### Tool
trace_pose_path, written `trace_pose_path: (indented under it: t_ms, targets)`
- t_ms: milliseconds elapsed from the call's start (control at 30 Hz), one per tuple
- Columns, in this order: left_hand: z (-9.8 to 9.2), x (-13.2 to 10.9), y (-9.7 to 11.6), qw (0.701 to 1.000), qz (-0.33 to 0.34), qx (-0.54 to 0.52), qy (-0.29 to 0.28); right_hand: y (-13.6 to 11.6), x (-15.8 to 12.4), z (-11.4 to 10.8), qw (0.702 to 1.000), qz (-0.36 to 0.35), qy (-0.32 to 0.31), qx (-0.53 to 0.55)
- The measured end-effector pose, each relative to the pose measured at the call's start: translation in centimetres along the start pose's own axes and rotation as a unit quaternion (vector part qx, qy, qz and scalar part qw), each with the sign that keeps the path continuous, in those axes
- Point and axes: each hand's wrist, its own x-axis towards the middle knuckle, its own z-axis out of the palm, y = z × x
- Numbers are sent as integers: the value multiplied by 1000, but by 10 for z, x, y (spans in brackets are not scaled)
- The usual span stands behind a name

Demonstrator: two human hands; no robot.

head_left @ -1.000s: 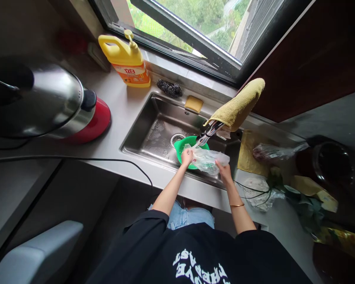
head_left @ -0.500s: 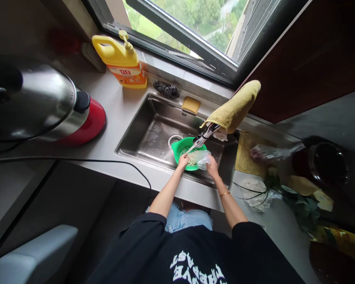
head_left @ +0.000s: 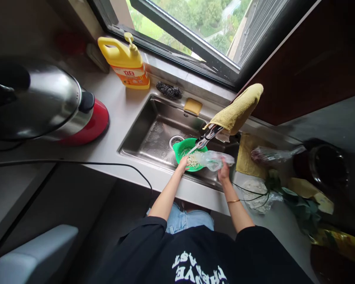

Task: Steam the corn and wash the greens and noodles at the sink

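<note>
Since the right hand (head_left: pixel 224 172) has swung away from the green bowl (head_left: pixel 178 148), the clear bag (head_left: pixel 215 159) in its grip now stretches out to the bowl's right, only its loose end overlapping the right side; a second ago the bag lay across most of the bowl. The left hand (head_left: pixel 182 163) is at the bowl's near left rim, fingers curved, and looks apart from the bag; whether it grips the rim or touches what is inside, I cannot tell. Within the bowl, thin pale strands (head_left: pixel 193 161) lie in plain view, so I judge them mostly out of the bag, though its folds hide whether any remain. The bowl sits in the sink (head_left: pixel 154 130). Just over the bowl, the tap (head_left: pixel 208 136) points down at it, a white streak (head_left: pixel 192 150) below the spout being probably water. Just beyond the bowl's left side lies the drain (head_left: pixel 175 141). A yellow cloth (head_left: pixel 239 108) drapes the tap's upper end, beyond the bowl and to its right. Farther beyond the bowl come the sponge (head_left: pixel 193 106), the dark scourer (head_left: pixel 169 90), the yellow bottle (head_left: pixel 127 65) well to its left and, last, the window (head_left: pixel 199 35).
</note>
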Motion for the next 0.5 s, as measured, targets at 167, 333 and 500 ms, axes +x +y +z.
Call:
trace_pose_path:
  t_ms: [167, 333, 500]
  targets:
    - [16, 3, 0, 990, -47, -84, -100, -26, -2, -17, 958, 203, 22, 203]
    - [28, 3, 4, 953, 27, -163, -254, -23, -21, -22, 940, 271, 26, 203]
    - [22, 1, 12, 964, 54, -26, -259, -14, -31, -21, 936, 297, 41, 187]
